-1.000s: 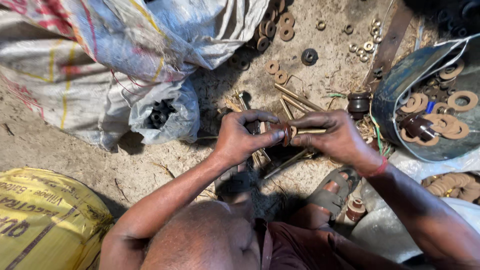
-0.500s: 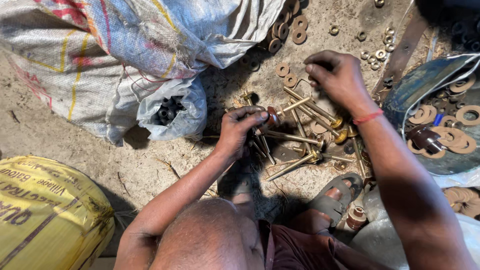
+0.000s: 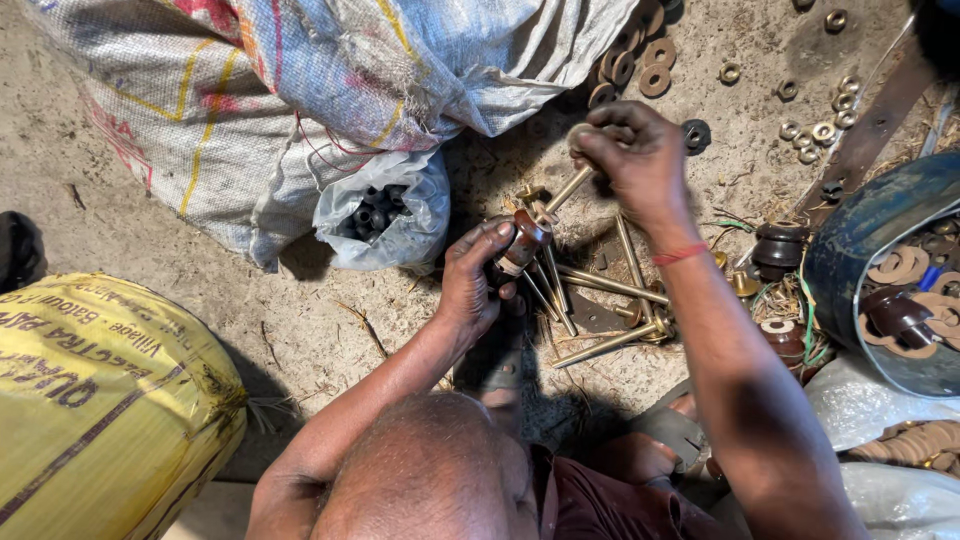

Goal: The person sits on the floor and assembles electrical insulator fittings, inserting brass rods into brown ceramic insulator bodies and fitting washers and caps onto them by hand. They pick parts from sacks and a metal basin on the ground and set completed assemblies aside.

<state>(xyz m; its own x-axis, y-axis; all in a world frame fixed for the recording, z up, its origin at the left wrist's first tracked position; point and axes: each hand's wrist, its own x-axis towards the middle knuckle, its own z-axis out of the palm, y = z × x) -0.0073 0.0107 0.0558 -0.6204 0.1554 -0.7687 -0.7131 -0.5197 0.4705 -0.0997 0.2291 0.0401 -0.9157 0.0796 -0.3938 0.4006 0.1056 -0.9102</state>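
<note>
**Seating a small part on the end of a brass rod**

The left hand (image 3: 478,285) is wrapped around a brown ceramic insulator (image 3: 524,243), fingers curled and thumb pressed over its top, holding it just above the dirt floor (image 3: 300,320). A brass rod (image 3: 568,188) runs through the insulator and slants up and away to the right hand (image 3: 635,150), whose fingertips are pinched together on the rod's far end (what they pinch there is too small to tell; it looks like a nut or washer).

To do this well, I judge the left hand should keep the insulator firm and steady so the rod does not turn with the fingers, while the right hand works only at the tip with light finger pressure. Keeping the rod in line between both hands should stop the small part from cocking on the thread.

Below and between the hands lies a loose heap of more brass rods (image 3: 600,300). Beyond the right hand, flat brown washers (image 3: 640,70) and small metal nuts (image 3: 815,125) are scattered on the floor. To the far side of the left hand sits a clear plastic bag of dark round pieces (image 3: 385,210), leaning against a woven sack (image 3: 300,90). Outside the right forearm stands a blue metal tub (image 3: 870,240) holding more washers and insulators.
</note>
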